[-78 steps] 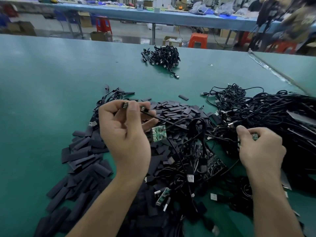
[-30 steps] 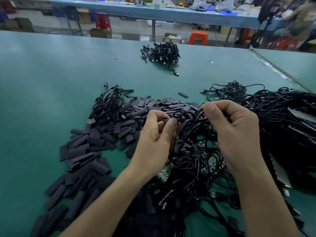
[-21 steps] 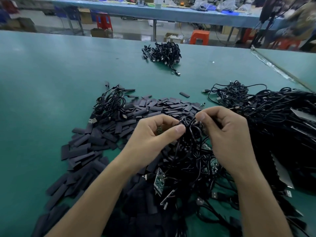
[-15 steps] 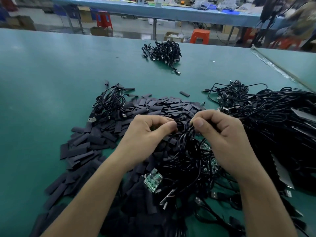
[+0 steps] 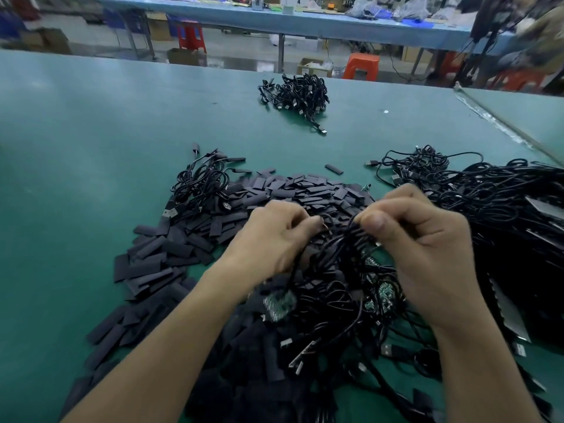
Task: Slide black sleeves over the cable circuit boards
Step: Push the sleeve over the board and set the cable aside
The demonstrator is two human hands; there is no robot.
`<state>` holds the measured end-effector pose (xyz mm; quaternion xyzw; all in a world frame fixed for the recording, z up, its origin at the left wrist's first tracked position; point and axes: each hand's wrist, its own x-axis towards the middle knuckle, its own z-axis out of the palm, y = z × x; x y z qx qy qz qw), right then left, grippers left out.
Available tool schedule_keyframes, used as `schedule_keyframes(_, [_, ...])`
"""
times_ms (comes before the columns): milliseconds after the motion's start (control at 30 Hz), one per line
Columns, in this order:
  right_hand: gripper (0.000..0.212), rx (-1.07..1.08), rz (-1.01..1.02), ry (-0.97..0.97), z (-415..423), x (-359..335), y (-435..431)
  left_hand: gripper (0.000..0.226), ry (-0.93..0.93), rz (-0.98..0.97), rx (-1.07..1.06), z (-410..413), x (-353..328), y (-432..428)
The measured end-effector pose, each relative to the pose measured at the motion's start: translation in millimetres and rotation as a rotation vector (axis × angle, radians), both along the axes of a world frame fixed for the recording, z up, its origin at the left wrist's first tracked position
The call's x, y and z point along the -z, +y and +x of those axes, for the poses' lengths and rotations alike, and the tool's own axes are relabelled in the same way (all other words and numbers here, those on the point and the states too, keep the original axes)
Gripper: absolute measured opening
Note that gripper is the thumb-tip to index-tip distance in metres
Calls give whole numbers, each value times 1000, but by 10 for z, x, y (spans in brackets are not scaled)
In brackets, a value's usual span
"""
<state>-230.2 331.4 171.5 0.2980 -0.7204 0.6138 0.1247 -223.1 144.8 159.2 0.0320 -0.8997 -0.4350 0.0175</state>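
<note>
My left hand (image 5: 271, 239) and my right hand (image 5: 424, 239) are raised close together over the middle of the green table (image 5: 91, 148). Each pinches part of a bundle of black cables (image 5: 338, 264) that hangs between them. A green circuit board (image 5: 279, 305) dangles blurred below my left hand, and other boards (image 5: 381, 296) show among the wires under my right hand. A wide heap of flat black sleeves (image 5: 171, 257) lies to the left and behind my hands.
A big tangle of black cables (image 5: 503, 215) fills the right side. A small cable pile (image 5: 296, 93) sits at the far middle, and another small coil (image 5: 201, 184) lies by the sleeves. The table's right edge (image 5: 503, 123) runs diagonally. Benches and stools stand beyond.
My left hand has come down from holding one cable end up, and my right hand has moved left to meet it; both now pinch the bundle. The dangling board has swung left.
</note>
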Motion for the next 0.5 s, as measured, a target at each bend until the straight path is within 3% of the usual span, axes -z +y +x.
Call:
schedule_keyframes(67, [17,88,-102,27,-4,1,0,33,-100,456,-36,-2,1,-6])
schedule_keyframes(133, [14,154,-233,-24,-10,13,4,25,-117,670,-74,28,-13,-11])
schedule_keyframes(200, [14,234,-343,-139,-48,33,52,22,-42,592,-99,63,2,-36])
schedule_keyframes(300, [14,307,-251,-156,-95,71,99,36,48,668,1,130,2,-79])
schedule_keyframes(333, [14,306,-198,-141,-94,90,76,39,56,615,76,170,-8,-83])
schedule_keyframes(433, [13,300,-113,-96,-89,136,-12,39,57,204,248,243,26,-54])
schedule_keyframes(500, [11,342,-125,-101,-103,153,-18,35,110,5,239,254,45,-31])
